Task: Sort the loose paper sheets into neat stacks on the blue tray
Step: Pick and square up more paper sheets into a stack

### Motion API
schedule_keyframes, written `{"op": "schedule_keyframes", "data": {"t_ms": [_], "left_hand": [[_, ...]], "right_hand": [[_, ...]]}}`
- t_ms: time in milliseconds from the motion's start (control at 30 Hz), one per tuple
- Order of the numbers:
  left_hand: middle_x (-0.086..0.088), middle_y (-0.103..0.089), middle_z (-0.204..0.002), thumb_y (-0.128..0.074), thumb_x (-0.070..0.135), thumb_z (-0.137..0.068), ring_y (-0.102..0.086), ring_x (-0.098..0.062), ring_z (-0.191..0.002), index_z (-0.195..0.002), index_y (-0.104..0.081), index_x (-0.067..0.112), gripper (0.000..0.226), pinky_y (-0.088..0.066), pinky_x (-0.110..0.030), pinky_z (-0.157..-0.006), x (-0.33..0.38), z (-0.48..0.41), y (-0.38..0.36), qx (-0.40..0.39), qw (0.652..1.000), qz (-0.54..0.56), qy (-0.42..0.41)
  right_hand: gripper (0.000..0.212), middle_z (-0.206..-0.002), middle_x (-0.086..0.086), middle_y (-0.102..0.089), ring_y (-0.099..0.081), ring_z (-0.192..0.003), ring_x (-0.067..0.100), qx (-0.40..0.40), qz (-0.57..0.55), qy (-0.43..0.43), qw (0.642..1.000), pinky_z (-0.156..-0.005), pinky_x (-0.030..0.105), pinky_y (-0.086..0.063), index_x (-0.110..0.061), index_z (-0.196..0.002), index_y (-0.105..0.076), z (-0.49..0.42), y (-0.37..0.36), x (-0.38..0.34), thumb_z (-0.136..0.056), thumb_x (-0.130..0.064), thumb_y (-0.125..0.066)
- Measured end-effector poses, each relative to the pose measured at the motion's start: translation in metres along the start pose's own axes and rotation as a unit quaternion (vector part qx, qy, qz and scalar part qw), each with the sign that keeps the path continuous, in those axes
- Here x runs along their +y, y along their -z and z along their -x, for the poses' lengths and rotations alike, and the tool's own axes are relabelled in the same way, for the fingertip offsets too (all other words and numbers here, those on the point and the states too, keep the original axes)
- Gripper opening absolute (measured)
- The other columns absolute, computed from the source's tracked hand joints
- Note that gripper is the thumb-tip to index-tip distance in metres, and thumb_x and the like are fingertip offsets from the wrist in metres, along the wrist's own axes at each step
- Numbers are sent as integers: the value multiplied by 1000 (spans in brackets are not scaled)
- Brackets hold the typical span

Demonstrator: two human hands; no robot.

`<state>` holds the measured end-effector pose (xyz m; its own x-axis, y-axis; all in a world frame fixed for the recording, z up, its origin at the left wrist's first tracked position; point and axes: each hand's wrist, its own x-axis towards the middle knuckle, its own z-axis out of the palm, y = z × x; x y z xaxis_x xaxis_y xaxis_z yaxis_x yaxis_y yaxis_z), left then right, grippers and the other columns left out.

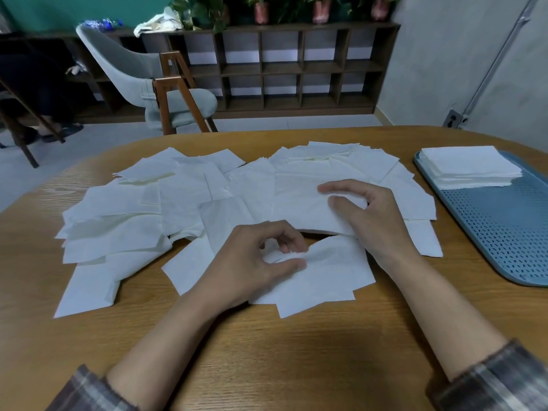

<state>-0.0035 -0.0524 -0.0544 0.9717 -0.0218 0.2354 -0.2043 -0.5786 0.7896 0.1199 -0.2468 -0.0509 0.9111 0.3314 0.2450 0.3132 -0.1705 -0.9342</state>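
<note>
White sheets (118, 203) overlap, so the left hand (249, 262) pinches one loose while the right hand (373, 221) grips another, likely for the tray (504, 232).

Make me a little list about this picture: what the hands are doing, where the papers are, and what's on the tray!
left hand: pinches the front sheet
right hand: grips the edge of the lifted sheet
loose sheets: white, scattered and overlapping on the table
blue tray: on the table, to the right
stack: one neat pile at the tray's far end
</note>
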Motion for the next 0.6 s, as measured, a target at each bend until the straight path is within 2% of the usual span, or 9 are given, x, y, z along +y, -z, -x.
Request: {"op": "schedule_keyframes", "data": {"t_ms": [100, 200, 300, 400, 433, 500, 567, 600], "left_hand": [[13, -71, -91, -90, 15, -81, -65, -8, -92, -102, -78, 31, 28, -40, -11, -80, 2, 0, 2, 3, 999, 29, 16], [13, -70, -87, -90, 20, -82, -65, -7, -89, -97, -81, 30, 21, -40, -12, -79, 3, 0, 4, 7, 999, 38, 25], [14, -72, -86, -87, 26, -85, -64, -4, -87, -86, -80, 27, 8, -40, -10, -78, 5, 1, 8, 24, 998, 48, 36], [12, -75, -90, -85, 27, -88, -66, -6, -87, -86, -79, 26, 6, -43, -14, -78, 8, 1, 12, 55, 996, 67, 37], [11, -76, -91, -84, 25, -88, -67, -6, -88, -87, -79, 24, 5, -44, -13, -78, 9, 0, 14, 68, 994, 80, 35], [10, -78, -92, -82, 20, -90, -70, -3, -87, -91, -79, 20, 3, -46, -12, -75, 10, -1, 16, 93, 988, 119, 34], [17, -75, -82, -80, 15, -92, -66, 4, -71, -94, -79, 15, 3, -43, -8, -65, 12, -1, 16, 128, 981, 139, 31], [22, -70, -72, -79, 12, -92, -60, 8, -61, -95, -78, 11, 4, -40, -5, -59, 12, -2, 15, 149, 978, 143, 33]], "right_hand": [[21, -111, -23, -77, -61, -115, -13, -2, -1, 0, 1000, -92, -2, -38, -26, -105, -83, 0, -1, 0, -100, -13, -67], [16, -110, -21, -78, -62, -114, -12, -7, -22, -8, 1000, -88, -3, -37, -24, -105, -83, 0, -1, -4, -101, -24, -68], [19, -111, -23, -77, -62, -112, -14, -9, -48, -23, 999, -84, -4, -38, -24, -106, -83, 1, 1, -8, -101, -33, -67], [29, -107, -31, -75, -57, -105, -26, -13, -52, -32, 998, -79, -8, -33, -26, -103, -83, -1, 3, -11, -101, -46, -61], [34, -109, -31, -74, -55, -105, -28, -18, -55, -34, 998, -82, -6, -33, -28, -102, -83, -1, 3, -11, -101, -51, -59], [45, -115, -27, -75, -54, -112, -26, -39, -72, -31, 996, -97, 5, -31, -28, -102, -84, 0, 3, -13, -98, -64, -57], [55, -120, -21, -75, -57, -123, -13, -73, -85, -23, 993, -111, 24, -30, -28, -102, -85, 2, 2, -13, -92, -73, -53], [56, -121, -19, -76, -58, -125, -8, -87, -90, -23, 992, -114, 30, -31, -28, -101, -85, 3, 1, -13, -91, -72, -52]]}}
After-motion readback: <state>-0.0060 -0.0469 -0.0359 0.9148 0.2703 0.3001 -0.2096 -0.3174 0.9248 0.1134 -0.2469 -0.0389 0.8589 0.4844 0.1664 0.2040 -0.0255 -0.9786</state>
